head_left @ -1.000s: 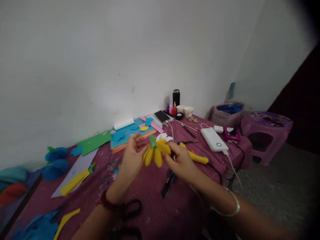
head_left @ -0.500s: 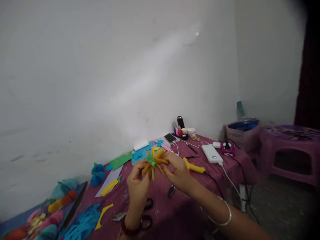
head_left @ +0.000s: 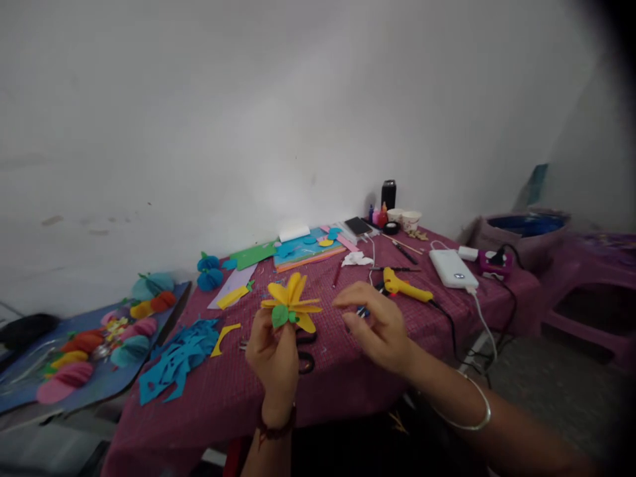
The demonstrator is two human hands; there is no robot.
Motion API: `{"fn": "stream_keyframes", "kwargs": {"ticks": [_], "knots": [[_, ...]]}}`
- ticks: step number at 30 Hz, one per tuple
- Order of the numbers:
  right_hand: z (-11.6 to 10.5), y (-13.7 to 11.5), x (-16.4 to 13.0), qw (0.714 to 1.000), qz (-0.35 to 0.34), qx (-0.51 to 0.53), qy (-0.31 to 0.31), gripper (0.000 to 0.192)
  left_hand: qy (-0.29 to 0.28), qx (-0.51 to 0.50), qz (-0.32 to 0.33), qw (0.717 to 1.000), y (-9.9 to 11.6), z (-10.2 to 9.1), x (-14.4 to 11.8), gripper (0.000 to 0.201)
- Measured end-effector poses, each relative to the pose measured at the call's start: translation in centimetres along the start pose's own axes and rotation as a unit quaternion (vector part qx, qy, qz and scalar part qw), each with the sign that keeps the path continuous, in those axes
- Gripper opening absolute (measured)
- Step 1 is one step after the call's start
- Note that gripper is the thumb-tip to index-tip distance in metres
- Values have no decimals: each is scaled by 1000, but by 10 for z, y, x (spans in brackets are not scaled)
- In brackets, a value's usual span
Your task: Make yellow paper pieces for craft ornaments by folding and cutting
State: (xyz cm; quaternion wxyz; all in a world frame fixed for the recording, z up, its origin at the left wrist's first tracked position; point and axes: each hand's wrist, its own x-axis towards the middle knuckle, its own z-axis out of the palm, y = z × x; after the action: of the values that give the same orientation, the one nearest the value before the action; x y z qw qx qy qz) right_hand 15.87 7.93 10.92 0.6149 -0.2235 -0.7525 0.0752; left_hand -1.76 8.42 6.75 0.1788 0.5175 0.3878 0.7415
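- Left hand [head_left: 274, 351] raised upright over the near edge of the worktop [head_left: 348, 377], fingers pinched around the base of a yellow paper flower [head_left: 291, 305].
- Flower held above the fingertips, petals fanned upward, two small green leaves [head_left: 281, 317] at its underside, just over the thumb.
- Right hand [head_left: 377, 326] at 3 o'clock from the flower, near it but not touching, fingers loosely curled and spread apart, holding nothing.
- Black scissors [head_left: 304, 350] flat on the worktop, partly hidden behind the left hand.
- Yellow glue gun [head_left: 405, 287] at 1 o'clock from the right hand, cord trailing off the worktop's edge.
- White power bank [head_left: 451, 268] at 2 o'clock, beyond the glue gun.
- Blue paper scraps [head_left: 173, 358] at 9 o'clock from the left hand.
- Stack of coloured paper sheets [head_left: 303, 250] at 12 o'clock, close to the wall.
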Motion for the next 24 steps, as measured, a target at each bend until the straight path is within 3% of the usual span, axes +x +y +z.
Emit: {"fn": "stream_keyframes", "kwargs": {"ticks": [5, 11, 14, 20, 24], "knots": [[11, 7, -1, 1000, 18, -6, -1, 21, 27, 16, -6, 999, -10, -5, -14, 5], [15, 9, -5, 1000, 15, 8, 1, 26, -63, 86, 133, 985, -15, -24, -25, 12], [12, 6, -13, 999, 26, 27, 0, 27, -81, 87, 157, 981, -13, -30, -30, 20], [12, 2, -47, 987, 99, 91, 94, 35, -71, 49, 118, 989, -8, -29, -41, 18], [15, 5, -60, 983, 115, 117, 77, 30, -81, -5, 46, 996, -12, -28, -46, 11]]}}
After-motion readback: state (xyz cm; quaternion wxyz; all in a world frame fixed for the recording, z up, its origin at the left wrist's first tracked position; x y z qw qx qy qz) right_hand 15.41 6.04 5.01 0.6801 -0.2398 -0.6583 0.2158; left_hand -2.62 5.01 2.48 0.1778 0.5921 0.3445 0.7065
